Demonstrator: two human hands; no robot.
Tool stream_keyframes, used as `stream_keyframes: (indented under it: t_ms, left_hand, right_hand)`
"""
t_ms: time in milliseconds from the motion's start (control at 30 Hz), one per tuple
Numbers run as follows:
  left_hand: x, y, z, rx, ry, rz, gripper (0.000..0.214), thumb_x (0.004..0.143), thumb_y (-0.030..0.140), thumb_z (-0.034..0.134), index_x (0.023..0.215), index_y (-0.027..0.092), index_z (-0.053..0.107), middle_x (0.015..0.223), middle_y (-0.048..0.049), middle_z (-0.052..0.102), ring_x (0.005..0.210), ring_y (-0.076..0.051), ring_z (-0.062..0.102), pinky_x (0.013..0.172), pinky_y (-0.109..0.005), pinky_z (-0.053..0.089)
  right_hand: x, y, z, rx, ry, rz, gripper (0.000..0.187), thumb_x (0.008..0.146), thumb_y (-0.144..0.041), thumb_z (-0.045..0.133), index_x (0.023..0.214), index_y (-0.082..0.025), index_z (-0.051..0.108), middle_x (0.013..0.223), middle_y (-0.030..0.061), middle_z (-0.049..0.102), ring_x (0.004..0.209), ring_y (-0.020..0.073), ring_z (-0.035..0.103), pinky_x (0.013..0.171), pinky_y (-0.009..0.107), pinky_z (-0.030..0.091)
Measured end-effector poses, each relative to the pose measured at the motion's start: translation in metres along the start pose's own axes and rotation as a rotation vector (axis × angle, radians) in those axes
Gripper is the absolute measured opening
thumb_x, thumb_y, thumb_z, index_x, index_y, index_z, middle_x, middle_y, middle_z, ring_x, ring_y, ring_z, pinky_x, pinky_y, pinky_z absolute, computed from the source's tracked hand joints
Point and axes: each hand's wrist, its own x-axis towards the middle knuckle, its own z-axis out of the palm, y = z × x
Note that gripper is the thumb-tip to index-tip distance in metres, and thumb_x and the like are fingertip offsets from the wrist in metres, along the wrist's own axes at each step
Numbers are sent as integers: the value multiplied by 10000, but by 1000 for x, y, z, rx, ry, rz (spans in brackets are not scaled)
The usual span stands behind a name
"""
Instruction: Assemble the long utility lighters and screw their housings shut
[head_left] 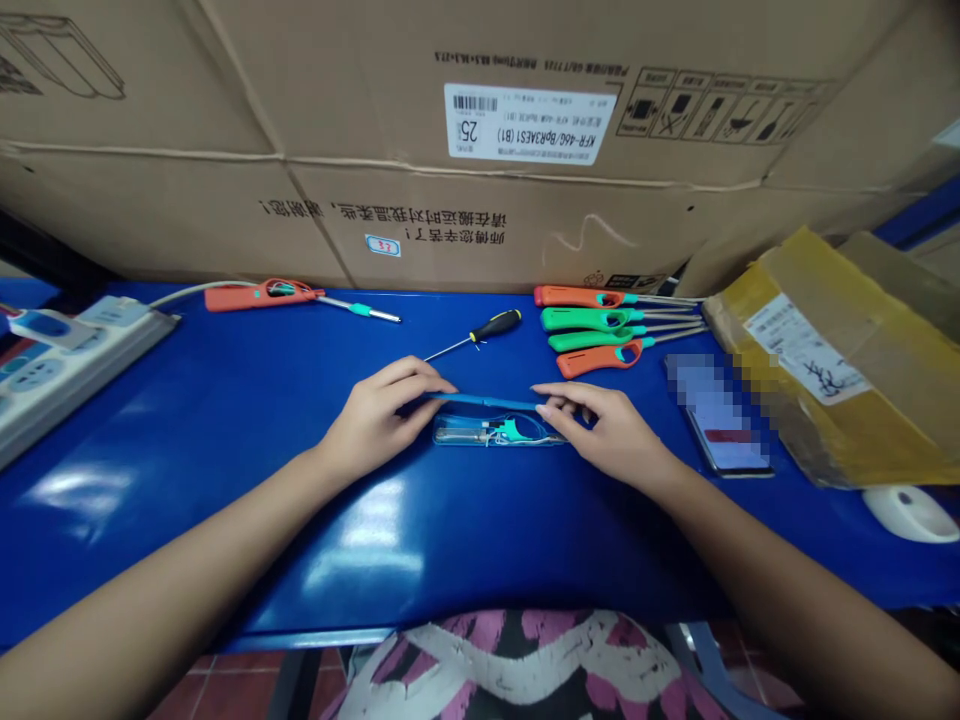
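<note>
The opened lighter (459, 433) lies on the blue table (465, 540), its inner parts showing. Just beyond the opened lighter, a blue cover (484, 401) is held lengthwise between both hands: the left hand (373, 415) pinches its left end between thumb and fingers, and the right hand (616, 430) pinches its right end the same way. Beyond the opened lighter lies a screwdriver (496, 326); beyond it to the right, four lighters (577, 319); well to its right, a phone (727, 430); beyond it to the left, an orange lighter (244, 297).
</note>
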Motion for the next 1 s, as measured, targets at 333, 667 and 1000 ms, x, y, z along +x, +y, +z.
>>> stream_keyframes:
  t_ms: [333, 667, 1000]
  left_hand:
    - [-5, 9, -4, 41, -179, 175, 141, 965, 171, 587, 1106, 166, 580, 1129, -109, 720, 1054, -194, 698, 892, -332, 584]
    - [-3, 8, -5, 37, -368, 148, 404, 977, 330, 606, 1343, 164, 575, 1185, -128, 704, 1069, -223, 659, 943, -377, 549]
    - [-3, 3, -5, 73, -388, 187, 357, 977, 328, 605, 1306, 190, 630, 1189, -109, 710, 1070, -226, 650, 922, -380, 552]
  right_hand:
    - [-5, -12, -12, 58, -157, -27, 308, 875, -362, 704, 1141, -212, 742, 935, 43, 680, 833, 181, 624, 772, 334, 520]
    - [-6, -11, -8, -266, -145, -222, 247, 893, -363, 697, 1099, -225, 701, 879, 31, 669, 861, 205, 608, 838, 374, 417]
    - [-6, -5, -11, -372, -205, -259, 297, 910, -440, 680, 1109, -220, 693, 949, 40, 678, 900, 211, 595, 813, 368, 392]
